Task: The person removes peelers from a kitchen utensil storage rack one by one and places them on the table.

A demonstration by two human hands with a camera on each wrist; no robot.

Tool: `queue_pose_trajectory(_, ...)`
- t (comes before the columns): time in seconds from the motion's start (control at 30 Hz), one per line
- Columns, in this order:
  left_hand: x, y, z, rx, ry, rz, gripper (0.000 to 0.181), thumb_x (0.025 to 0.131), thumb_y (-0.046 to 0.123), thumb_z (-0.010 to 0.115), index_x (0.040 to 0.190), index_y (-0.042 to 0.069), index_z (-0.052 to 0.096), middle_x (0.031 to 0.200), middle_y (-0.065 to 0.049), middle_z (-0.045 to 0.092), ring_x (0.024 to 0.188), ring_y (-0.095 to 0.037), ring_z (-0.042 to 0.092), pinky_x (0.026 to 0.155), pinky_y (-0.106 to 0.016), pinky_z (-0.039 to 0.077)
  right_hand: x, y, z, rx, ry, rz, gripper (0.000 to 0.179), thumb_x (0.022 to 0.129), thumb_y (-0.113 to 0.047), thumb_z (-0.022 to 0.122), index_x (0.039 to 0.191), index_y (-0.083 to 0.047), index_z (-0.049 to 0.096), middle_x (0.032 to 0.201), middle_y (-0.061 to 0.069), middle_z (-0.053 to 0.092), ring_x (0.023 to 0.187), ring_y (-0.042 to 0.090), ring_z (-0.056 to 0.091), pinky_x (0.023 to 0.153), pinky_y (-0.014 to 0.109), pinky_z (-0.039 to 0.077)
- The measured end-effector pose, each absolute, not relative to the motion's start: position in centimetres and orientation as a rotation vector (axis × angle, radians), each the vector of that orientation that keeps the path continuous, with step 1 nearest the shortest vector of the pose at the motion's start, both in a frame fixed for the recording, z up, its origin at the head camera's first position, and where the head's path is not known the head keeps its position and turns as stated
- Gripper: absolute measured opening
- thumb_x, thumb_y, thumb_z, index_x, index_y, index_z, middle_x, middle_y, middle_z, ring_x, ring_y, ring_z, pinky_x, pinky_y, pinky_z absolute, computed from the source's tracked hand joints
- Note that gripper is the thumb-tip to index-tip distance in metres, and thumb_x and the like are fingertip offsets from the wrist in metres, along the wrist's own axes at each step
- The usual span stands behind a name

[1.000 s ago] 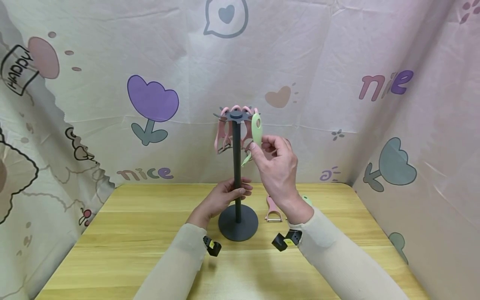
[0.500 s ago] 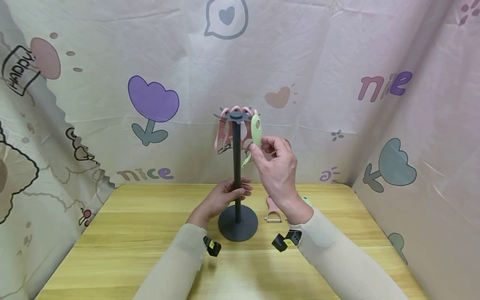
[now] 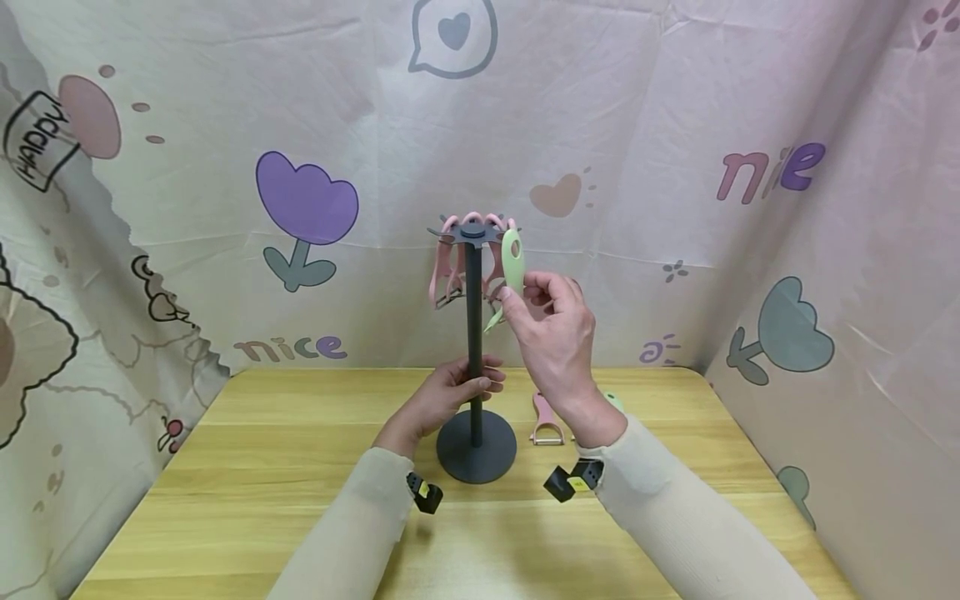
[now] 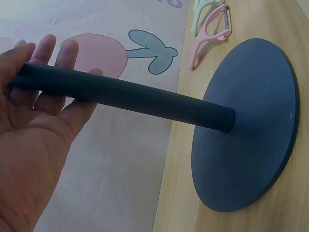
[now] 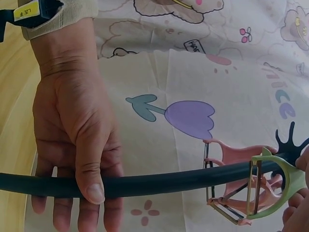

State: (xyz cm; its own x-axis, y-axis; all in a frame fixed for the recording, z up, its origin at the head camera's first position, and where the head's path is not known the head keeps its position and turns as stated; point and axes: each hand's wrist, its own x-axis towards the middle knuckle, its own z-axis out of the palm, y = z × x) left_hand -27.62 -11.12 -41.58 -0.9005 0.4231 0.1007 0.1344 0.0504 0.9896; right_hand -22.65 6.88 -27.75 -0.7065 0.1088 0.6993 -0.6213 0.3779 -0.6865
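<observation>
My left hand holds the black pole of an upright stand, thumb on the near side and fingers behind. My right hand pinches a light green peeler by its handle, close beside the stand's hooked top. In the head view the peeler's handle points up, with its head down by the thumb. Several pink peelers hang from the hooks. The right wrist view shows the green peeler's blade end next to the pink ones. Whether the green peeler touches a hook cannot be told.
The stand's round base rests on the wooden table. Right of it lie a pink peeler and a green peeler, the latter partly hidden by my right wrist. A patterned cloth hangs behind the table and at both sides.
The green peeler dips very slightly after the first frame, still pinched in my right hand beside the hooks. My left hand and the stand stay in place.
</observation>
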Motion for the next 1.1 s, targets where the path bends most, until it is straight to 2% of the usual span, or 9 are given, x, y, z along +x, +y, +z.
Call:
queue_pose_trajectory(0.17, -27.6, -11.1, -41.6, 0.572, 2.108, 1.944, 0.037, 0.107, 0.016, 0.063, 0.144, 0.011, 0.062, 0.139, -0.022, 0.067, 0.125, -0.030, 0.070, 0.111, -0.046, 0.053, -22.6, 6.9, -27.7, 0.440, -1.952, 1.380, 0.026, 0.096, -0.025, 0.076, 0.112, -0.005, 0.072, 0.101, 0.010, 0.065, 0.094, 0.025, 0.061, 0.082, 0.047, 0.053)
queue_pose_trajectory(0.3, -27.6, -11.1, -41.6, 0.582, 2.101, 1.948, 0.037, 0.107, 0.015, 0.062, 0.144, 0.010, 0.061, 0.142, -0.028, 0.063, 0.125, -0.031, 0.070, 0.111, -0.047, 0.053, -22.6, 6.9, -27.8, 0.441, -1.945, 1.384, 0.026, 0.095, -0.023, 0.076, 0.113, -0.004, 0.072, 0.101, 0.012, 0.065, 0.094, 0.024, 0.060, 0.082, 0.047, 0.052)
queue_pose_trajectory(0.6, -27.6, -11.1, -41.6, 0.590, 2.092, 1.945, 0.038, 0.107, 0.015, 0.062, 0.145, 0.009, 0.060, 0.142, -0.028, 0.063, 0.125, -0.032, 0.069, 0.112, -0.047, 0.052, -22.5, 7.1, -27.8, 0.447, -1.951, 1.392, 0.026, 0.096, -0.023, 0.075, 0.113, -0.004, 0.071, 0.102, 0.010, 0.066, 0.095, 0.027, 0.060, 0.081, 0.040, 0.051)
queue_pose_trajectory(0.7, -27.5, -11.1, -41.5, 0.598, 2.091, 1.947, 0.038, 0.108, 0.014, 0.061, 0.145, 0.008, 0.060, 0.142, -0.029, 0.062, 0.125, -0.033, 0.069, 0.112, -0.047, 0.052, -22.5, 7.2, -27.9, 0.447, -1.953, 1.392, 0.027, 0.097, -0.024, 0.075, 0.115, -0.004, 0.071, 0.103, 0.010, 0.066, 0.095, 0.025, 0.060, 0.082, 0.044, 0.052)
queue_pose_trajectory(0.8, -27.5, -11.1, -41.5, 0.608, 2.097, 1.946, 0.039, 0.108, 0.015, 0.061, 0.146, 0.006, 0.059, 0.140, -0.026, 0.065, 0.125, -0.034, 0.069, 0.111, -0.047, 0.053, -22.5, 7.3, -27.9, 0.451, -1.947, 1.391, 0.028, 0.097, -0.024, 0.074, 0.116, -0.003, 0.071, 0.103, 0.011, 0.066, 0.095, 0.025, 0.059, 0.083, 0.048, 0.052)
queue_pose_trajectory(0.97, -27.5, -11.2, -41.5, 0.603, 2.103, 1.939, 0.043, 0.108, 0.016, 0.062, 0.148, 0.003, 0.056, 0.136, -0.016, 0.070, 0.127, -0.036, 0.068, 0.111, -0.047, 0.053, -22.4, 7.7, -28.0, 0.456, -1.962, 1.386, 0.028, 0.099, -0.026, 0.073, 0.118, -0.005, 0.072, 0.105, 0.010, 0.066, 0.096, 0.026, 0.060, 0.085, 0.044, 0.050)
queue_pose_trajectory(1.1, -27.5, -11.3, -41.5, 0.603, 2.106, 1.933, 0.044, 0.107, 0.016, 0.062, 0.149, 0.003, 0.056, 0.136, -0.017, 0.070, 0.127, -0.036, 0.068, 0.112, -0.048, 0.053, -22.2, 8.0, -28.2, 0.447, -1.971, 1.394, 0.027, 0.099, -0.026, 0.073, 0.118, -0.007, 0.072, 0.106, 0.008, 0.068, 0.095, 0.024, 0.062, 0.085, 0.044, 0.052)
